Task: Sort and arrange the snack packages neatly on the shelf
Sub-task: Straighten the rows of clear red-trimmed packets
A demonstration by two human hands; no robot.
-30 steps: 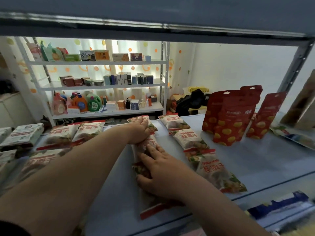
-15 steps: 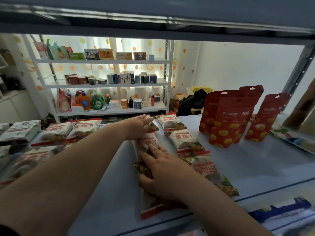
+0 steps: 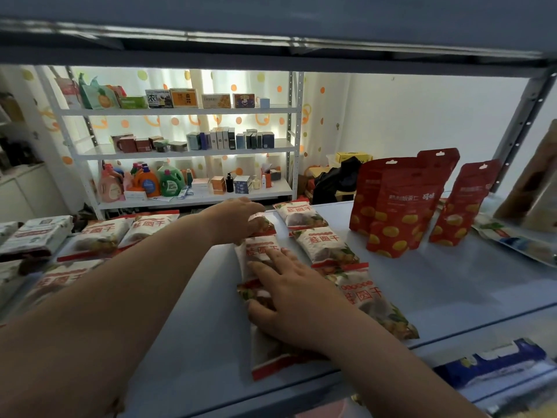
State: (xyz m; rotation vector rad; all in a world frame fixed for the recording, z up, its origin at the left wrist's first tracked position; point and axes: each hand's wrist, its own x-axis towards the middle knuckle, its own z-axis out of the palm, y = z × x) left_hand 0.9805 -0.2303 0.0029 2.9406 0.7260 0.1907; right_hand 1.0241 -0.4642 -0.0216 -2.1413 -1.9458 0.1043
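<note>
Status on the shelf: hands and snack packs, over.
Left hand flat on far white pack. Right hand flat across middle pack. Red pouches upright to the right, clear of the row.

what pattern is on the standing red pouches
Yellow rounded spots on the red pouches, clearest in the head view.

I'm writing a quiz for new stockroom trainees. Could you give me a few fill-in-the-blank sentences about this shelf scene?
1. The upright pouches are ____ in colour.
2. The column of white packages just right of the right hand holds ____ packages.
3. The left hand reaches ____ back on the shelf than the right hand.
Missing words: red; three; farther.
</note>
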